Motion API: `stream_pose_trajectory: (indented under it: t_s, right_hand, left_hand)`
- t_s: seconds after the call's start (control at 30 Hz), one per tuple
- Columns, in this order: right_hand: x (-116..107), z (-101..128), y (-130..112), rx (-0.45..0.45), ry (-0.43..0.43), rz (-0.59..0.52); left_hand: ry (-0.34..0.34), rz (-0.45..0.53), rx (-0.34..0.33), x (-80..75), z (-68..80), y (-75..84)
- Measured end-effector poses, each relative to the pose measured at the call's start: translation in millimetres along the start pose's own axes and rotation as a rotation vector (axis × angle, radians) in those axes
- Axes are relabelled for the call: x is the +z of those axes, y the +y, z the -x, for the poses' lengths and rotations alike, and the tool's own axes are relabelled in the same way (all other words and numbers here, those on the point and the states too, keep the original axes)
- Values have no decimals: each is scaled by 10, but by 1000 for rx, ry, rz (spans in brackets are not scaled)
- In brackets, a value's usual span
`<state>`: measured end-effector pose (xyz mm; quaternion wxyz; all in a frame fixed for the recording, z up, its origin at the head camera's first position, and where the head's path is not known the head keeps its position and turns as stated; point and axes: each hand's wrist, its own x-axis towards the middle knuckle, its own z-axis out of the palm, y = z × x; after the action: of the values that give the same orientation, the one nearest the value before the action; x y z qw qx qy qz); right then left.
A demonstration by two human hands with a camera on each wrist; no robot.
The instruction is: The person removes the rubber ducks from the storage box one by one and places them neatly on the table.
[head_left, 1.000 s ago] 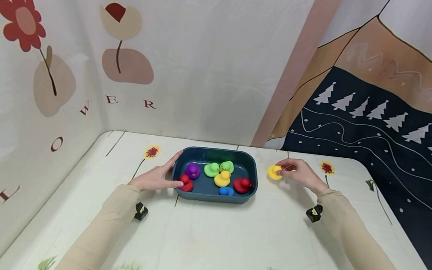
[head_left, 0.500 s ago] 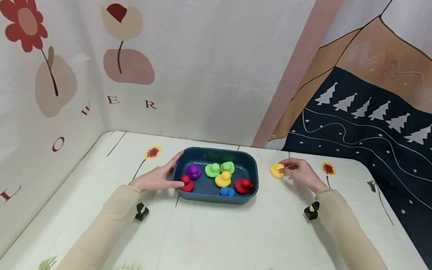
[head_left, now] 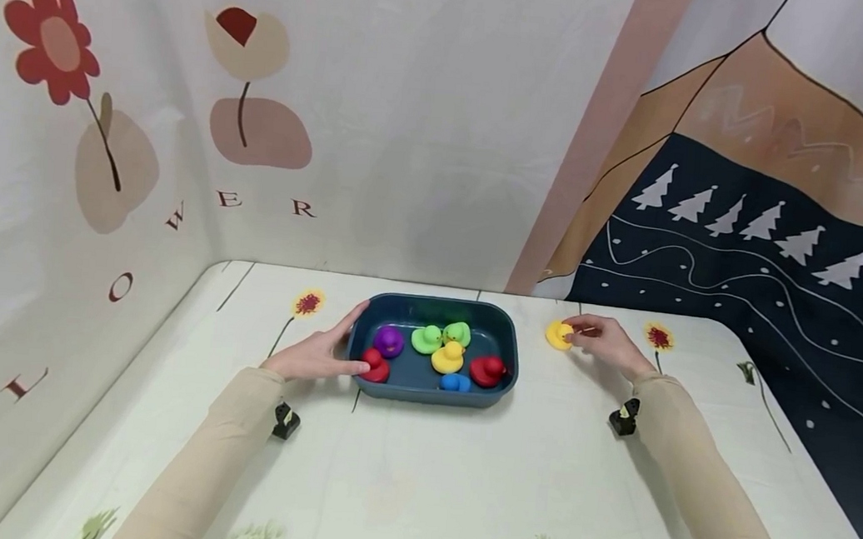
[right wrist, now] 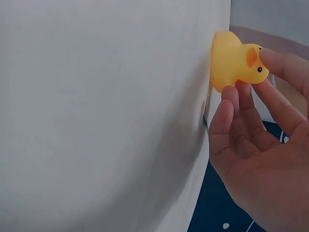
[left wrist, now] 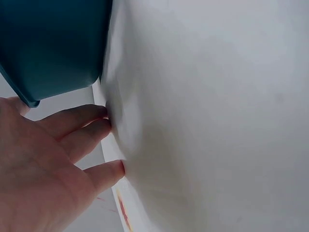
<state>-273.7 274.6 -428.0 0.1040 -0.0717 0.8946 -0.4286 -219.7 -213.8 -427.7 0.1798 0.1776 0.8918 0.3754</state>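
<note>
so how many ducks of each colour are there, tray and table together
red ducks: 2
green ducks: 2
yellow ducks: 2, one in the tray, one on the table at the right hand
purple duck: 1
blue duck: 1
total: 8

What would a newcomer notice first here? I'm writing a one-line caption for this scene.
A dark blue tub mid-table holds bright toy ducks: purple, green, yellow, red, blue. The left hand rests against its left end. To the tub's right, the right hand pinches a lone yellow duck standing on the table.
</note>
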Motion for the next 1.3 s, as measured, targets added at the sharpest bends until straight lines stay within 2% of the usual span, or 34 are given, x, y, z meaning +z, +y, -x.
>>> stream_pose_trajectory:
  t_s: [0.3, 0.6, 0.73, 0.97, 1.3]
  right_hand:
    - [-18, 24, 45, 14, -6, -15]
    - [-125, 141, -16, 13, 60, -55]
    - [-110, 183, -95, -23, 73, -73]
    - [-17, 218, -312, -107, 47, -133]
    - [121, 229, -447, -182, 38, -151]
  left_hand:
    - [3, 3, 0, 17, -12, -7]
    - [2, -2, -5, 33, -12, 2]
    - [6, -1, -5, 20, 0, 2]
    - [8, -19, -19, 12, 19, -15]
    - [2, 3, 10, 3, -4, -9]
